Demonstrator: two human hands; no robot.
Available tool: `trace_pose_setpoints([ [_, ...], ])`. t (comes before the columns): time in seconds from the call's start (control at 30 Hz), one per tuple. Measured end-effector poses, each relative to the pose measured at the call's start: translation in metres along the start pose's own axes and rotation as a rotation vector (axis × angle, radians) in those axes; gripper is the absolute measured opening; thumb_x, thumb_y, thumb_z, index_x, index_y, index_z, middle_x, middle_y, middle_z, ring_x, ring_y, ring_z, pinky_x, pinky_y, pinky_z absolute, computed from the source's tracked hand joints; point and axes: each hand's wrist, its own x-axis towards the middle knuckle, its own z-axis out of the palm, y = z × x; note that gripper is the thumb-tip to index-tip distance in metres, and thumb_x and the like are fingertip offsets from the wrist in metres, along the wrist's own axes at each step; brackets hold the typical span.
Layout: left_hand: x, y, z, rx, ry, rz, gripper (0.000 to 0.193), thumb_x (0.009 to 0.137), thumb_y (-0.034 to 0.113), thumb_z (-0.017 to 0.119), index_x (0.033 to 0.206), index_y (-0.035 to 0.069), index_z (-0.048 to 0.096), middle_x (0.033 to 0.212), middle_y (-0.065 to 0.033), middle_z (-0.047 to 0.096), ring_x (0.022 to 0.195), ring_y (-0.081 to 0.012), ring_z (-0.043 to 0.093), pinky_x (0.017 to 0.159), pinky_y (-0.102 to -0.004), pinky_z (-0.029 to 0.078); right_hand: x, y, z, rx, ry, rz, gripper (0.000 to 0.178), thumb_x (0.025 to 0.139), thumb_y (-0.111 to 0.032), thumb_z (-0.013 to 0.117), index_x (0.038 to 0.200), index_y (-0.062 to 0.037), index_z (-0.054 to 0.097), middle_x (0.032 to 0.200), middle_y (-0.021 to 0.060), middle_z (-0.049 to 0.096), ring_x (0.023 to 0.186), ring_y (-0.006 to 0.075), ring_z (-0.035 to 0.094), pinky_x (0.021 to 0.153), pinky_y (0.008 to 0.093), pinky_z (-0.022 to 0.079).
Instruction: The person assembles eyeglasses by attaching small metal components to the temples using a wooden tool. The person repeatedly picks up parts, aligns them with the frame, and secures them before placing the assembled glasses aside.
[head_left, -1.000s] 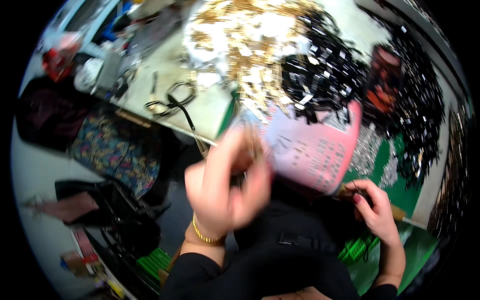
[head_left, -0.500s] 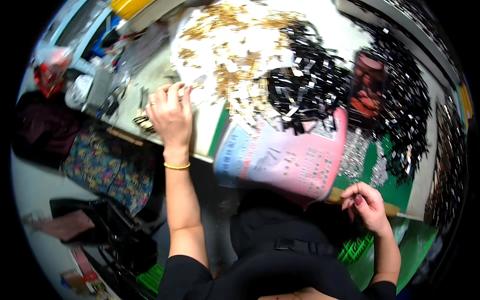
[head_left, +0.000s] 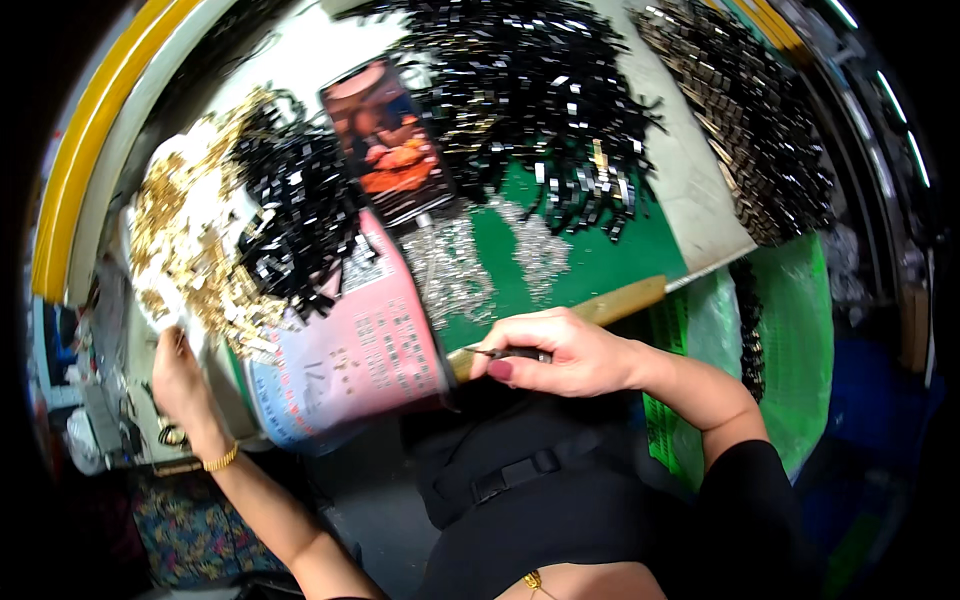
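A flat green mat (head_left: 625, 262) lies under a big heap of shiny, thin black strips (head_left: 520, 90), beside a curved pink-and-blue printed sheet (head_left: 335, 370) and small, flat gold pieces (head_left: 190, 230). The right hand (head_left: 565, 352) pinches a thin, dark, stick-like tool (head_left: 530, 353) at the mat's near edge, its long side almost level, its tip pointing left; the left hand (head_left: 183, 385) is curled near the gold pieces, but I cannot tell if it holds anything.

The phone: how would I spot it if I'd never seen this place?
Find the green mat, then the big shiny black heap at its far side and the smaller black heap to the left. The phone is between them. Unlike those heaps, it is one smooth rectangle, with orange on its screen.
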Motion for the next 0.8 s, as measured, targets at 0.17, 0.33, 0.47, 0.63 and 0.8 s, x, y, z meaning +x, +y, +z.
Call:
trace_pose_setpoints([
  [0.17, -0.035, 0.043, -0.020, -0.389, 0.050, 0.137, 0.022, 0.096, 0.011, 0.069, 0.118, 0.010, 0.070, 0.086, -0.0103, 0.072, 0.069, -0.0126, 0.064, 0.063, -0.0299, 0.051, -0.017, -0.031, -0.032, -0.256, 0.194, 0.088, 0.020, 0.097, -0.020, 0.064, 0.107, -0.0032, 0.067, 0.096, 0.0125, 0.070, 0.089, 0.0250, 0.069, 0.078, 0.0334, 0.053],
  [0.33, -0.028, 0.082, -0.003, -0.252, -0.009, 0.286, 0.016, 0.095, 0.012, 0.070, 0.110, 0.009, 0.069, 0.090, -0.0071, 0.074, 0.075, -0.0144, 0.069, 0.065, -0.0287, 0.052, -0.008, -0.025, -0.114, -1.216, 0.528, 0.185, 0.019, 0.094, -0.022, 0.061, 0.098, -0.0040, 0.064, 0.091, 0.0159, 0.068, 0.082, 0.0355, 0.068, 0.070, 0.0454, 0.054],
  [0.47, -0.015, 0.058, -0.005, -0.694, -0.198, 0.031, 0.027, 0.096, 0.007, 0.068, 0.122, 0.001, 0.069, 0.107, -0.0084, 0.075, 0.094, -0.0142, 0.070, 0.085, -0.0276, 0.056, 0.019, -0.029, -0.136, -1.340, 0.504, 0.231, 0.024, 0.093, -0.027, 0.063, 0.092, -0.0026, 0.063, 0.085, 0.0171, 0.069, 0.079, 0.0379, 0.068, 0.069, 0.0490, 0.054],
  [0.63, -0.023, 0.064, -0.025, -0.842, -0.154, -0.135, 0.024, 0.103, 0.010, 0.060, 0.123, 0.001, 0.068, 0.117, -0.0103, 0.071, 0.105, -0.0131, 0.068, 0.072, -0.0216, 0.053, 0.048, -0.008, -0.145, -1.281, 0.438, 0.277, 0.034, 0.090, -0.035, 0.067, 0.086, -0.0005, 0.066, 0.085, 0.0205, 0.070, 0.082, 0.0388, 0.070, 0.074, 0.0474, 0.056],
  [0.8, -0.061, 0.113, -0.035, -1.234, -0.282, 0.115, 0.016, 0.108, 0.009, 0.042, 0.107, 0.000, 0.055, 0.089, -0.0070, 0.062, 0.064, -0.0076, 0.055, 0.055, -0.0192, 0.047, 0.035, -0.024, -0.152, -0.837, 0.603, 0.287, 0.034, 0.090, -0.033, 0.068, 0.089, 0.0006, 0.063, 0.075, 0.0148, 0.066, 0.065, 0.0256, 0.065, 0.063, 0.0360, 0.050],
])
